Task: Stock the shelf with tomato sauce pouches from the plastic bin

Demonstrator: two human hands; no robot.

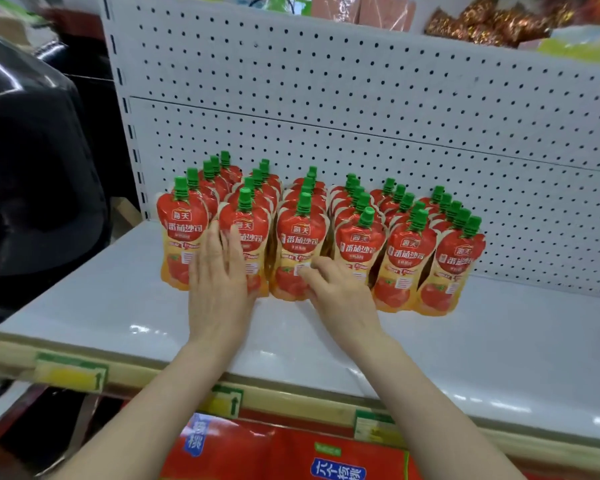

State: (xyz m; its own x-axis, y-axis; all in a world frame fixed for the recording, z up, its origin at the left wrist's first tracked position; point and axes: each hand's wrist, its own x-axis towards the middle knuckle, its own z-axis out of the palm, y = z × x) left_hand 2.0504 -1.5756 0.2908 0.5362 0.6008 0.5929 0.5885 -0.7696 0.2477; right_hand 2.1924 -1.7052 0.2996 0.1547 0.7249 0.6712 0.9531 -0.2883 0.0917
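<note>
Several rows of red tomato sauce pouches with green caps stand upright on the white shelf, against the pegboard back. My left hand lies flat with straight fingers against the front pouch of the second row. My right hand has its fingers loosely bent, its fingertips touching the lower front of the third row's front pouch. Neither hand holds a pouch. The plastic bin is out of view.
A white pegboard backs the shelf. Bare shelf lies to the right of the pouches and in front of them. A dark rounded object fills the left. Red cartons sit on the shelf below. Price tags line the shelf edge.
</note>
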